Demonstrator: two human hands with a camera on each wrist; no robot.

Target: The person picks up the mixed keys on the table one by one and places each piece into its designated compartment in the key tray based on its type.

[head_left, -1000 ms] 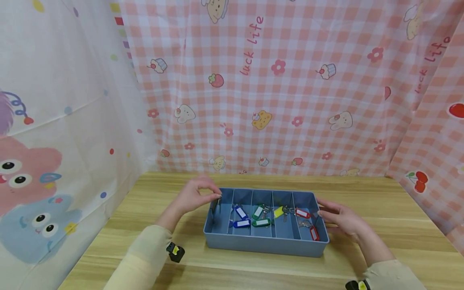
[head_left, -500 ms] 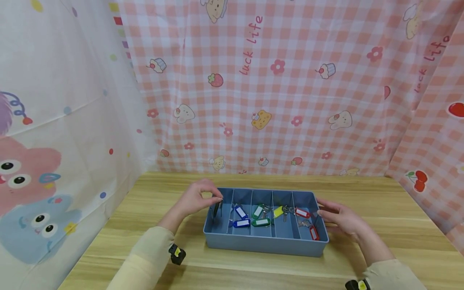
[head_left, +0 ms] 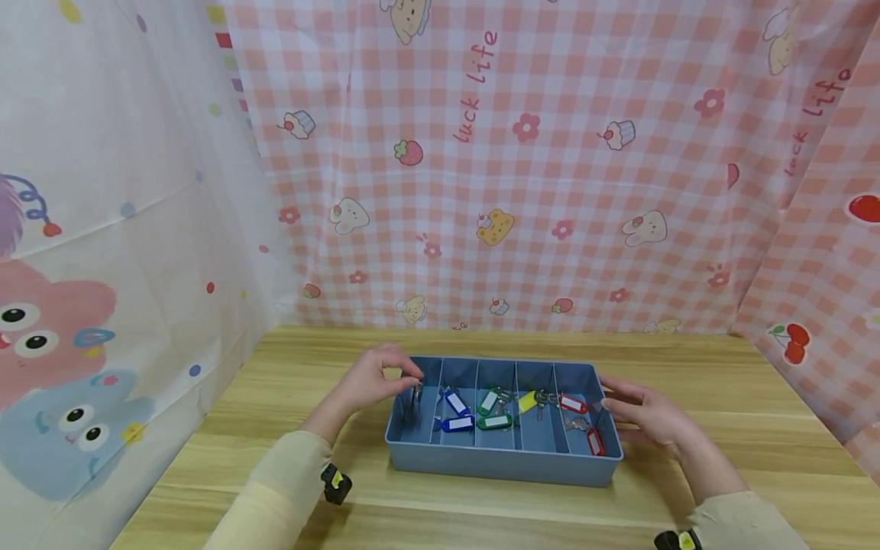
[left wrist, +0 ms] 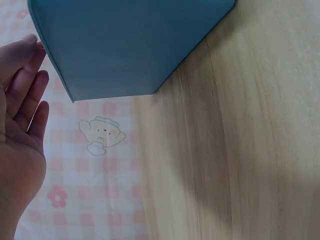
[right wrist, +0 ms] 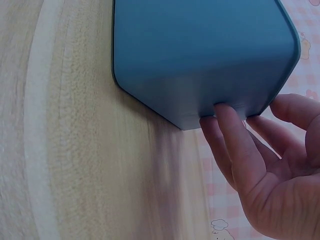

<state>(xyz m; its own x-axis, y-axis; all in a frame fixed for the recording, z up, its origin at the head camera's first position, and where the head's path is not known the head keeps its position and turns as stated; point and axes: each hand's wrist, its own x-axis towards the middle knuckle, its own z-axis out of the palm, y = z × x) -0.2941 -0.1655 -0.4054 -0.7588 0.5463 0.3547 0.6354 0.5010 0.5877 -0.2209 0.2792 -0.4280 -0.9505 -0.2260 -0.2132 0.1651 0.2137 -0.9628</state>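
A blue-grey compartment box [head_left: 505,464] stands on the wooden table. My left hand [head_left: 374,378] reaches over its left end, thumb and forefinger pinching a bunch of keys [head_left: 416,395] that hangs down into the leftmost compartment. In the left wrist view, the box wall hides the keys from the left hand [left wrist: 22,115]. My right hand [head_left: 649,416] holds the right end of the box. The right wrist view shows its fingers [right wrist: 235,135] against the outer end wall and its thumb at the rim.
Tagged keys lie in the other compartments: blue tags [head_left: 458,423], green tags [head_left: 495,421], a yellow tag [head_left: 528,401] and red tags [head_left: 595,441]. Patterned cloth [head_left: 495,168] hangs behind the table [head_left: 330,344] and at both sides.
My left hand has lowered slightly, and the keys hang a little deeper in the leftmost compartment. The right hand and the box have stayed in place.
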